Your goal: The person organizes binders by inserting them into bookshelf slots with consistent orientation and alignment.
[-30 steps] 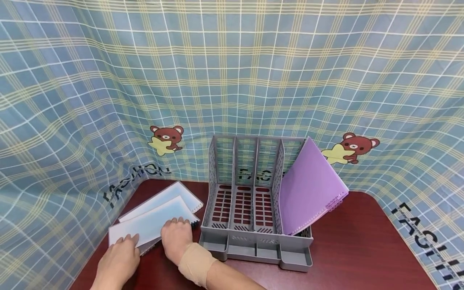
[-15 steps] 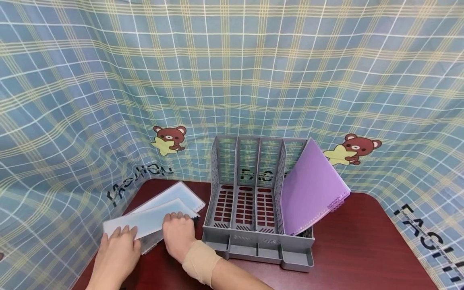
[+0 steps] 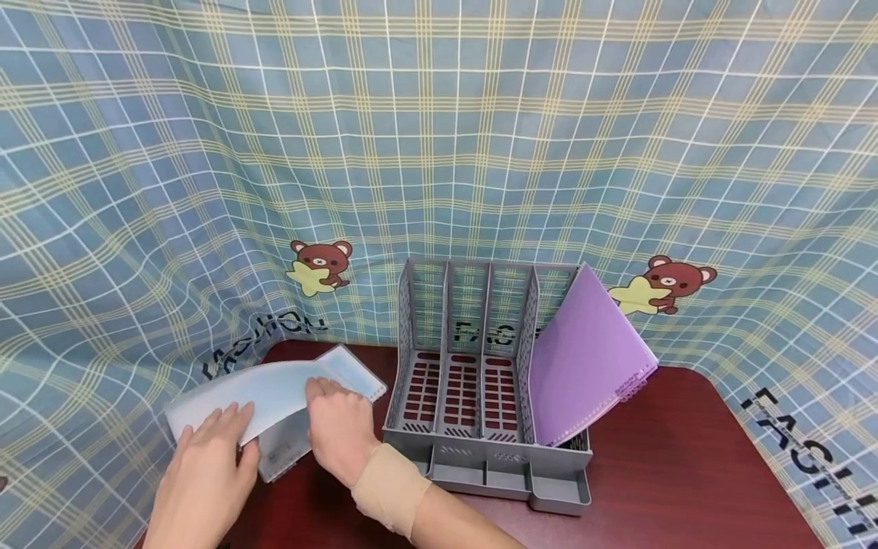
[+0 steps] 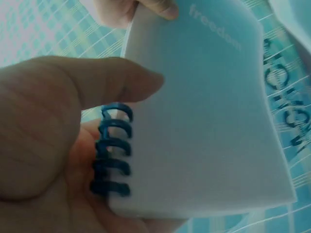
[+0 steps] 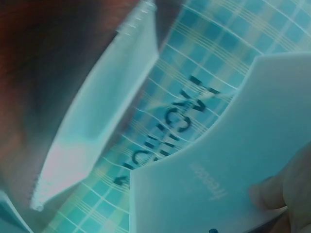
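A white and pale-blue spiral notebook [image 3: 281, 389] with "freedom" on its cover is raised and bowed at the table's left side. My left hand [image 3: 209, 465] grips its left part. In the left wrist view, that thumb [image 4: 131, 80] lies on the cover beside dark blue rings [image 4: 114, 150], with fingers behind. My right hand [image 3: 339, 427] pinches the other part, its thumb [image 5: 269, 194] on the cover near the lettering. Below lies a greyish notebook [image 3: 284, 446], partly hidden. Behind, another pale-blue spiral notebook [image 3: 360, 370] lies flat, partly covered.
A grey file rack [image 3: 487, 450] with several slots and front trays stands mid-table. Purple spiral notebooks [image 3: 590, 358] lean in its right slot. Checked cloth [image 3: 439, 152] hangs around the back and sides of the dark red table [image 3: 686, 473].
The pale-blue notebook has been lifted and shifted left, and now bows between the hands. More of the greyish notebook below shows. My left hand has moved up slightly; the rack stays put.
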A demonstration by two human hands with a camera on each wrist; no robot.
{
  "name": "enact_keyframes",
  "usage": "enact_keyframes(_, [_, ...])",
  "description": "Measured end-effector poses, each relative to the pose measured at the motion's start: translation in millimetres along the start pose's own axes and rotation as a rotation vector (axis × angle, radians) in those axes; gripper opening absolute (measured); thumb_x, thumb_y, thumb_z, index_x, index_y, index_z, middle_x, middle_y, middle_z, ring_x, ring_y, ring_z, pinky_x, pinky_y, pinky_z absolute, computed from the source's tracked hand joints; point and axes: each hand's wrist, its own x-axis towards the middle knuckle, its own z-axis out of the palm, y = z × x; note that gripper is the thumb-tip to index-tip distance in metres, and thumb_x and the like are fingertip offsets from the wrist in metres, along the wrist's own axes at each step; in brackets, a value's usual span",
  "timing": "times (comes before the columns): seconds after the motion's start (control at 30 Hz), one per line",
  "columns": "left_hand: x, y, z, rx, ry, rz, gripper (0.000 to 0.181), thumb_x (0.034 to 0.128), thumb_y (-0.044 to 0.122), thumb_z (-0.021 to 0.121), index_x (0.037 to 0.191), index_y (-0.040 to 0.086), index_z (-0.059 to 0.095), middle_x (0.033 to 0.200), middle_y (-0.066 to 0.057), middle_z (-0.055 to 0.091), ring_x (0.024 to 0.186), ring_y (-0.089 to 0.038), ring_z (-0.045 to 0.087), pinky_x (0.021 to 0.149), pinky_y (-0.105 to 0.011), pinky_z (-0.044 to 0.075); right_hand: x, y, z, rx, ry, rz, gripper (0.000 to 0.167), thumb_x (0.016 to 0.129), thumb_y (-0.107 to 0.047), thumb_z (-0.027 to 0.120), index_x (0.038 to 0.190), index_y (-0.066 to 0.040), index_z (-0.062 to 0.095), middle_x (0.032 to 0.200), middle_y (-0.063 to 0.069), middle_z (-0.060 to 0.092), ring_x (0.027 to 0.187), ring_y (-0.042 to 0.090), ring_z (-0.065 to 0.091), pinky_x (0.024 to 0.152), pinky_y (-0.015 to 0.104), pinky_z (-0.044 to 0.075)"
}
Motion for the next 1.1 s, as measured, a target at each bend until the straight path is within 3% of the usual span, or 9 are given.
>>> enact_keyframes(0.27, [-2.9,18.6,-26.6,-0.076,0.217,0.091,0.05,0.0847,0.013,0.08,0.132,0.002,0.068,0.133,-0.028,0.065,0.129,-0.052,0.052,0.121,-0.062,0.024,4.4,12,-30,0.155,0.015,0.024,0.048,0.078,-0.013,0.08,0.125,-0.016,0.07,0.124,-0.006,0.073,0.095,0.009,0.074,0.054,0.029,0.056])
enact_keyframes(0.4, [-1.1,18.5,-34.2,-0.102,0.273,0.122,0.07,0.0804,0.018,0.085,0.144,0.004,0.059,0.141,-0.032,0.057,0.134,-0.053,0.047,0.123,-0.062,0.019,6.1,16,-42,0.199,0.018,0.04,0.045,0.082,-0.008,0.075,0.126,-0.018,0.071,0.125,-0.007,0.073,0.088,0.012,0.075,0.054,0.029,0.055])
enact_keyframes(0.5, [-1.4,16.5,-38.8,-0.132,0.297,0.13,0.092,0.0772,0.021,0.088,0.157,0.006,0.043,0.152,-0.033,0.044,0.139,-0.056,0.04,0.124,-0.062,0.015,6.0,18,-49,0.232,0.015,0.052,0.044,0.086,-0.006,0.071,0.128,-0.019,0.072,0.125,-0.009,0.074,0.081,0.014,0.076,0.051,0.028,0.054])
enact_keyframes(0.63, [-2.4,19.2,-43.3,-0.199,0.366,0.042,0.113,0.073,0.017,0.09,0.166,0.012,0.026,0.163,-0.027,0.033,0.146,-0.052,0.034,0.125,-0.058,0.018,5.9,21,-55,0.285,-0.011,0.082,0.043,0.091,-0.005,0.065,0.13,-0.021,0.072,0.122,-0.011,0.075,0.073,0.016,0.074,0.049,0.027,0.05])
enact_keyframes(0.73, [-3.6,24.0,-47.2,-0.241,0.404,-0.077,0.119,0.0721,0.016,0.09,0.168,0.017,0.019,0.167,-0.021,0.028,0.151,-0.047,0.03,0.121,-0.063,0.023,4.7,24,-58,0.343,-0.029,0.105,0.041,0.094,-0.005,0.063,0.131,-0.021,0.072,0.114,-0.008,0.077,0.068,0.016,0.072,0.046,0.025,0.046])
enact_keyframes(0.87, [-2.6,24.5,-51.6,-0.26,0.359,-0.184,0.12,0.0784,0.024,0.089,0.168,0.015,0.009,0.172,-0.018,0.015,0.157,-0.042,0.015,0.123,-0.065,0.015,2.3,30,-66,0.43,-0.033,0.145,0.037,0.098,-0.007,0.062,0.131,-0.02,0.072,0.102,-0.004,0.079,0.062,0.013,0.067,0.043,0.021,0.038])
enact_keyframes(1.0, [2.7,14.6,-46.5,-0.242,0.295,-0.167,0.118,0.0839,0.034,0.084,0.166,0.004,0.005,0.173,-0.02,0.002,0.158,-0.045,-0.003,0.124,-0.064,-0.002,-0.8,38,-77,0.539,-0.02,0.189,0.035,0.101,-0.009,0.059,0.132,-0.018,0.071,0.08,-0.005,0.073,0.049,0.005,0.049,0.043,0.019,0.032])
enact_keyframes(1.1, [7.1,6.7,-38.1,-0.232,0.238,-0.168,0.117,0.088,0.041,0.079,0.165,0.001,0.001,0.172,-0.021,-0.004,0.157,-0.047,-0.01,0.122,-0.066,-0.009,-4.6,44,-86,0.621,0.012,0.208,0.035,0.103,-0.01,0.055,0.134,-0.018,0.07,0.068,-0.006,0.065,0.044,0.0,0.04,0.044,0.017,0.032])
